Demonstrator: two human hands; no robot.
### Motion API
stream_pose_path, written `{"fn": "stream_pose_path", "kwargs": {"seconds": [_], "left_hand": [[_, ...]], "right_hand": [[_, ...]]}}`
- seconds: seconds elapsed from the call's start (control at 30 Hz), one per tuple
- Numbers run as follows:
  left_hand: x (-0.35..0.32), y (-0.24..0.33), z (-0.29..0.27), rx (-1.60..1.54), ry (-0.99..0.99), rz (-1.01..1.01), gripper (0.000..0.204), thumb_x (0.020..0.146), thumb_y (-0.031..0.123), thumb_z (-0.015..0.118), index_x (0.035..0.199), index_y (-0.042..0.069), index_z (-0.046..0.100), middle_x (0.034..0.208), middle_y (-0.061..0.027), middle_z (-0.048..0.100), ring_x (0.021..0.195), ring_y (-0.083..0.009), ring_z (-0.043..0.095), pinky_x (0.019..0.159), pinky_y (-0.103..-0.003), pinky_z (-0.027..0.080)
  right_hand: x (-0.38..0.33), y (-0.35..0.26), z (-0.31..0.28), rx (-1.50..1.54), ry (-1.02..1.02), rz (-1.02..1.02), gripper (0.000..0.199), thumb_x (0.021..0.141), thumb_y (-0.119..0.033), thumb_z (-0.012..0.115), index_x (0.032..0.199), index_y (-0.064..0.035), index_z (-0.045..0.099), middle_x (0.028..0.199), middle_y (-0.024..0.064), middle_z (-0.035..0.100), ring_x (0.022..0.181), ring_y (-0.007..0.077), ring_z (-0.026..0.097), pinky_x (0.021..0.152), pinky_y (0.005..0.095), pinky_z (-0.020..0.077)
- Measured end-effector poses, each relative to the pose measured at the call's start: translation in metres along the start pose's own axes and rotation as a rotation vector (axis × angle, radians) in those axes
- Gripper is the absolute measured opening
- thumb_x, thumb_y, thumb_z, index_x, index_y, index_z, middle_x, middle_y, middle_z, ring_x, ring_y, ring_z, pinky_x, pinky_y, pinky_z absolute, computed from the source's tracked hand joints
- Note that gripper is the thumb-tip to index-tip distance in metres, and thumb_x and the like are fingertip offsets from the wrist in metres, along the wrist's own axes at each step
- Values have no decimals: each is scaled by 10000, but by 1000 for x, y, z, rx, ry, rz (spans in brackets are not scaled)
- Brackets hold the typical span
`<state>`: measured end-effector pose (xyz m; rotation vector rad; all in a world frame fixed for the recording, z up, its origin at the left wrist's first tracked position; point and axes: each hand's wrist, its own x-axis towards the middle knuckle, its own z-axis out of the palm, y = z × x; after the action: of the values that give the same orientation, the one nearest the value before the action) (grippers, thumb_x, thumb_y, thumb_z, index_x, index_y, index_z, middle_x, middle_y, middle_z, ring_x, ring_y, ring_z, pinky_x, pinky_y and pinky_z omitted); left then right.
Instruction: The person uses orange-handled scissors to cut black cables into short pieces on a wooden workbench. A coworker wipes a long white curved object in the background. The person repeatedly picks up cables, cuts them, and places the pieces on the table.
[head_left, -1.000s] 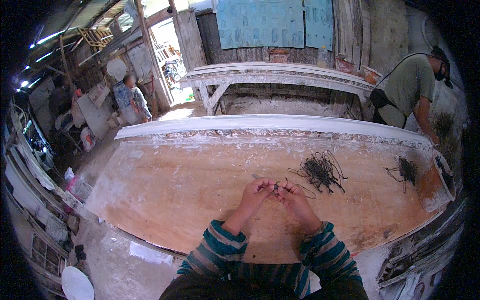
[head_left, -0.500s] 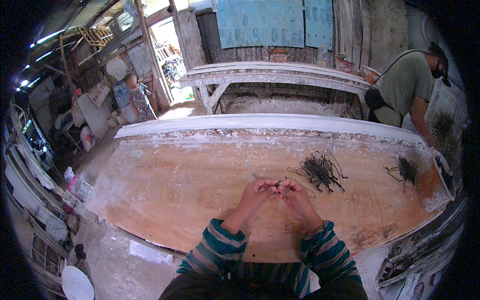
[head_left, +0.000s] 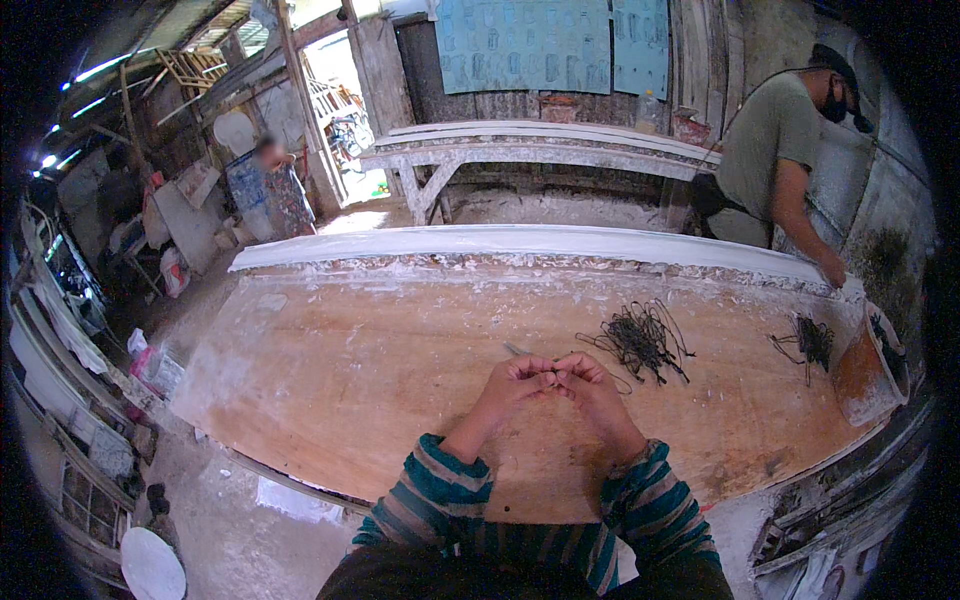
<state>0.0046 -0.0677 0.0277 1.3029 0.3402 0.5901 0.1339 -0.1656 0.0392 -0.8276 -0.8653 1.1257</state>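
Observation:
Over the wooden table (head_left: 380, 370), my left hand (head_left: 510, 388) and my right hand (head_left: 595, 395) meet at the fingertips. Both are closed in a pinch on a thin black cord (head_left: 628, 388), whose loop curves out beyond my right fingers. The part between the fingertips is too small to make out. Just past my left fingers lies a thin grey object (head_left: 514, 349), partly hidden by the hand. A tangled pile of black cords (head_left: 640, 340) rests on the table beyond my right hand.
A smaller black cord bundle (head_left: 815, 341) lies near a tipped orange-brown bucket (head_left: 862, 372) at the right. A long white strip (head_left: 500, 241) runs along the table's far edge. Another person (head_left: 770, 150) leans there at the far right; a second person (head_left: 285, 190) stands at far left.
My hands stay nearly in place, fingertips shifting slightly around the cord. The person at the right has moved leftward, a hand now by the white strip's end. The person at far left has turned a little.

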Motion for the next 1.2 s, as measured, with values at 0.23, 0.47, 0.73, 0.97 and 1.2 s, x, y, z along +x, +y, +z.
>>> {"fn": "stream_pose_path", "kwargs": {"seconds": [0.23, 0.47, 0.73, 0.97, 1.2], "left_hand": [[-3, 8, 1, 100, 3, 72, 166, 804, 152, 610, 889, 9, 605, 835, -34, 619, 750, -113, 580, 681, -231, 461], [-2, 8, -9, 136, -163, 9, 182, 841, 219, 564, 885, 42, 581, 798, -12, 585, 704, -99, 543, 645, -228, 449], [-7, 14, -9, -11, -402, -44, 174, 869, 253, 518, 858, 79, 509, 781, 7, 526, 699, -96, 522, 638, -236, 450], [-10, 4, -7, -343, -479, -97, 155, 838, 223, 566, 886, 89, 505, 772, 16, 504, 699, -94, 492, 662, -264, 437], [-6, -5, -4, -510, -423, -101, 148, 840, 224, 561, 909, 104, 510, 781, 11, 514, 701, -99, 513, 676, -284, 469]], "right_hand": [[-2, -8, 6, 91, 19, 74, 95, 835, -35, 506, 915, -34, 558, 871, 39, 588, 781, 120, 553, 719, 239, 438], [-2, -10, 1, 138, -75, 144, 98, 814, -15, 503, 899, -16, 551, 889, 71, 589, 791, 162, 575, 732, 280, 466], [-3, -13, 4, 303, -231, 152, 175, 801, -30, 487, 970, -57, 453, 843, 89, 562, 730, 196, 576, 636, 275, 474], [-6, -17, 6, 419, -170, 160, 160, 736, 34, 449, 841, -75, 398, 734, 26, 469, 646, 143, 564, 531, 232, 464], [-4, -14, 1, 357, -167, 140, 138, 760, 16, 461, 856, -75, 424, 775, 32, 515, 664, 131, 551, 560, 233, 450]]}}
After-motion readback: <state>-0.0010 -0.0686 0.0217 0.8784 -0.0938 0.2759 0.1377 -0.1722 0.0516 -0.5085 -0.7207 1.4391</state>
